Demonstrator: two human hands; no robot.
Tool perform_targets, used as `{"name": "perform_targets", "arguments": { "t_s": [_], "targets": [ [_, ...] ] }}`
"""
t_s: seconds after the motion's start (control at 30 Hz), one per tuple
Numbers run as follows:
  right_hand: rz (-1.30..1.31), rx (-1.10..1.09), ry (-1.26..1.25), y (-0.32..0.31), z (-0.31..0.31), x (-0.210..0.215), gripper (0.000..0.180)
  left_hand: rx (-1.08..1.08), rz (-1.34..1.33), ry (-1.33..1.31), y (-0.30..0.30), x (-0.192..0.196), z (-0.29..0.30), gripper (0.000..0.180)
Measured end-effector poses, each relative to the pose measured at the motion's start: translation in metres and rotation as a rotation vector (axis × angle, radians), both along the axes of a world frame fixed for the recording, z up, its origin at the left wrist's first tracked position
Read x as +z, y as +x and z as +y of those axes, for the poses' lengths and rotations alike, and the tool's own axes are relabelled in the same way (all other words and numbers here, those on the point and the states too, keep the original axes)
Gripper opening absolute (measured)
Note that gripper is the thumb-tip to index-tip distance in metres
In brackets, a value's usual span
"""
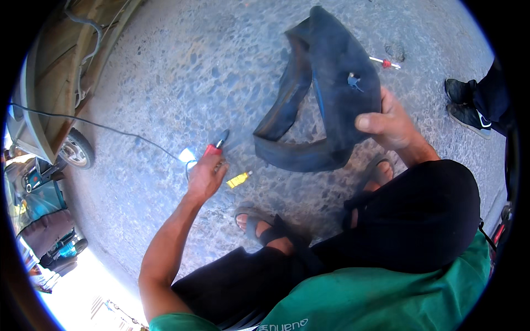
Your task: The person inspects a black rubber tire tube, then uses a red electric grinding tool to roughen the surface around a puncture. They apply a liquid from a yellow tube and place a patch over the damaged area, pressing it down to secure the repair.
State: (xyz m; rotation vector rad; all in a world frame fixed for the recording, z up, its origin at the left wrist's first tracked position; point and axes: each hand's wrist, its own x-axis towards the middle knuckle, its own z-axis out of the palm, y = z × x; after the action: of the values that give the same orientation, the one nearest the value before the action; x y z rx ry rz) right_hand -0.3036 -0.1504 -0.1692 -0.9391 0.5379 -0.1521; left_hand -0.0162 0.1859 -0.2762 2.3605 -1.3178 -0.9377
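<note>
My right hand (393, 122) grips the edge of a large black rubber inner tube (345, 105), thumb on top. The tube hangs bent into a loop, with a small pale-blue patch of something (354, 81) on its upper face. My left hand (207, 175) is closed around a red corded hand tool (213, 150) with a dark rounded tip; its exact kind is hard to make out. Beside that hand, a yellow squeeze tube (239, 180) lies on the ground. Just left of the tool sits a small white item (188, 155), too blurred to name.
A dark cable (110, 123) runs from the left toward my left hand. Past the inner tube lies a thin rod with a red part (386, 63). Another person's dark shoes (468, 107) stand at right. A vehicle (52, 83) with a wheel (76, 149) is at left.
</note>
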Motion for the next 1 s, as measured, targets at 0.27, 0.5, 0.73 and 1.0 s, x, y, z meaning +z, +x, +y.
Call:
{"name": "perform_targets", "arguments": {
  "t_s": [0.27,0.5,0.73,1.0],
  "targets": [
    [-0.019,0.061,0.028,0.008,0.003,-0.002,0.069,0.189,-0.415,0.197,0.096,-0.028,0.032,0.034],
    [0.035,0.111,0.023,0.006,0.001,-0.005,0.078,0.239,-0.381,0.395,0.096,-0.041,0.040,0.041],
    [-0.013,0.246,0.070,0.019,0.003,0.002,0.086,0.175,-0.396,0.401,0.102,-0.058,0.040,0.030],
    [-0.086,0.319,0.131,0.006,-0.002,-0.016,0.072,0.082,-0.366,-0.037,0.115,-0.037,0.002,0.011]
  ]
}}
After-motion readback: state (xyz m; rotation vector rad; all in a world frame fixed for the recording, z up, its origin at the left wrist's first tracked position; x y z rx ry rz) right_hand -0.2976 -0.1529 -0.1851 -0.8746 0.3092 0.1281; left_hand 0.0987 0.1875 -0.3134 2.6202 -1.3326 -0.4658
